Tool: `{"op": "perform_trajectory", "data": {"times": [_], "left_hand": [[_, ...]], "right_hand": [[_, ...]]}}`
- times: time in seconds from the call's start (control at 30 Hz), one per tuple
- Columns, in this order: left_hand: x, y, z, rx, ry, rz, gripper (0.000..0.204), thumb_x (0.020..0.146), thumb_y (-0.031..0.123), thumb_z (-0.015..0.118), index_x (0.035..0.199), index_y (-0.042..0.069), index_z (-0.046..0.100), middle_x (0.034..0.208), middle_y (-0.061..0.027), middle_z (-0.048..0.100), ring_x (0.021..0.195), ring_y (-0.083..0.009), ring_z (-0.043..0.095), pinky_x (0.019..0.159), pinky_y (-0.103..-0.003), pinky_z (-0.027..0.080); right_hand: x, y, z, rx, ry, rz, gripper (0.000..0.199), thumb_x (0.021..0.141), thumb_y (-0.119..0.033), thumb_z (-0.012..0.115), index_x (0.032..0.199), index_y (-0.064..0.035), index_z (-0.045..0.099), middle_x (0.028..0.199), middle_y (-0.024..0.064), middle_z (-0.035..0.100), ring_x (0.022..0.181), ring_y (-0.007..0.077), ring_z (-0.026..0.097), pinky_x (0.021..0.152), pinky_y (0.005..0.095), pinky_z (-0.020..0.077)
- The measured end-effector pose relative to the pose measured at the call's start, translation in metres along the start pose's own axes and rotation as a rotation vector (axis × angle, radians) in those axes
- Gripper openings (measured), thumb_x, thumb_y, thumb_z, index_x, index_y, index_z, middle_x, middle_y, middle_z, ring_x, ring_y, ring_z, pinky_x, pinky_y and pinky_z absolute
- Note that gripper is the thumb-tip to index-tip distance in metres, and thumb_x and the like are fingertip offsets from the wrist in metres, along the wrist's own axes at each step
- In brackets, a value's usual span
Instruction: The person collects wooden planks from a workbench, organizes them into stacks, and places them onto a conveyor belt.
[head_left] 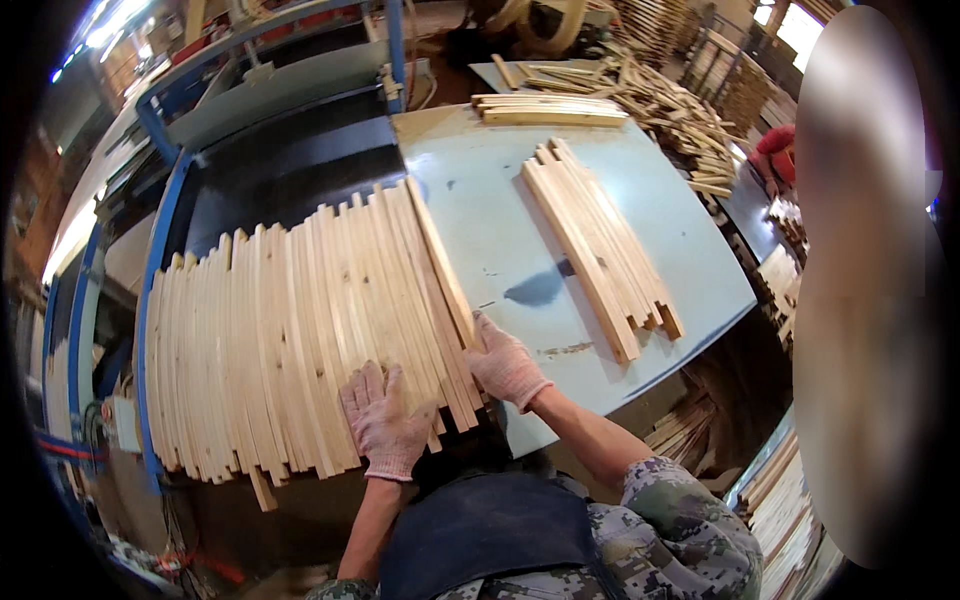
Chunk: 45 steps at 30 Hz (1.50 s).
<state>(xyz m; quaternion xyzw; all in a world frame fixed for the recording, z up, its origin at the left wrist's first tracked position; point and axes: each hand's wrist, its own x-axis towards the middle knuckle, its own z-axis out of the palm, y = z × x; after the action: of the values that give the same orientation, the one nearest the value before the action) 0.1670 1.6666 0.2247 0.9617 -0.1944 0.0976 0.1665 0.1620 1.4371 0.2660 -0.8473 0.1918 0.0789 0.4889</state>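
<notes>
A wide row of pale wooden slats (pixel 290 330) lies side by side across the dark machine bed and the edge of the light blue table (pixel 480 230). My left hand (pixel 385 420), in a knit glove, rests flat on the near ends of the slats. My right hand (pixel 507 365), also gloved, presses against the right edge of the row, its fingers on the outermost slat (pixel 440 260). Neither hand lifts anything. A smaller bundle of slats (pixel 600 250) lies apart on the table to the right.
Another short stack of slats (pixel 550 108) sits at the table's far edge. A heap of loose wooden strips (pixel 680 110) lies beyond it. A blue machine frame (pixel 160 240) borders the left. More stacked wood (pixel 780 500) sits below the table at the right.
</notes>
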Motion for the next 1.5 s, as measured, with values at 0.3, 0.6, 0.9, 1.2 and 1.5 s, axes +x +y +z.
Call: {"op": "perform_trajectory", "data": {"times": [0.3, 0.6, 0.9, 1.2, 1.5], "left_hand": [[-0.006, -0.124, -0.025, -0.709, 0.214, -0.252, 0.053, 0.101, 0.012, 0.063, 0.152, -0.002, 0.054, 0.157, -0.0205, 0.055, 0.148, -0.0328, 0.049, 0.124, -0.042, 0.037], [-0.04, -0.326, -0.138, 0.084, 0.548, -0.887, 0.084, 0.096, 0.037, 0.07, 0.164, 0.002, 0.035, 0.164, -0.0248, 0.045, 0.152, -0.0421, 0.04, 0.127, -0.05, 0.03], [-0.043, -0.515, -0.21, 0.659, 0.438, -1.121, 0.093, 0.086, 0.052, 0.069, 0.16, 0.004, 0.04, 0.164, -0.0209, 0.045, 0.152, -0.0353, 0.042, 0.126, -0.05, 0.031], [-0.025, -0.504, -0.247, 0.662, 0.112, -1.139, 0.085, 0.092, 0.044, 0.073, 0.16, 0.006, 0.039, 0.167, -0.0172, 0.041, 0.157, -0.033, 0.036, 0.128, -0.049, 0.027], [-0.026, -0.494, -0.26, 0.586, 0.011, -1.157, 0.083, 0.092, 0.038, 0.069, 0.162, 0.004, 0.039, 0.17, -0.0197, 0.039, 0.158, -0.0329, 0.035, 0.129, -0.048, 0.027]], "right_hand": [[-0.032, 0.075, -0.069, -0.463, 0.341, -0.04, 0.047, 0.093, -0.02, 0.065, 0.138, -0.0075, 0.063, 0.109, 0.0267, 0.072, 0.103, 0.0488, 0.068, 0.091, 0.0563, 0.0546], [-0.016, 0.156, -0.148, -0.952, 0.546, 0.079, 0.062, 0.089, -0.02, 0.067, 0.147, 0.0004, 0.058, 0.128, 0.0278, 0.07, 0.122, 0.0429, 0.066, 0.103, 0.0501, 0.0536], [0.056, 0.084, -0.124, -0.983, 0.552, 0.104, 0.08, 0.098, -0.035, 0.066, 0.164, -0.0017, 0.036, 0.166, 0.0285, 0.038, 0.154, 0.0423, 0.036, 0.128, 0.0465, 0.0309], [0.104, 0.139, -0.138, -0.973, 0.634, 0.262, 0.078, 0.098, -0.037, 0.065, 0.163, -0.0039, 0.038, 0.166, 0.0282, 0.037, 0.153, 0.0472, 0.036, 0.127, 0.0549, 0.0299], [0.088, 0.121, -0.125, -0.906, 0.7, 0.177, 0.075, 0.094, -0.039, 0.066, 0.155, -0.0008, 0.046, 0.16, 0.03, 0.043, 0.148, 0.0499, 0.04, 0.124, 0.0557, 0.032]]}}
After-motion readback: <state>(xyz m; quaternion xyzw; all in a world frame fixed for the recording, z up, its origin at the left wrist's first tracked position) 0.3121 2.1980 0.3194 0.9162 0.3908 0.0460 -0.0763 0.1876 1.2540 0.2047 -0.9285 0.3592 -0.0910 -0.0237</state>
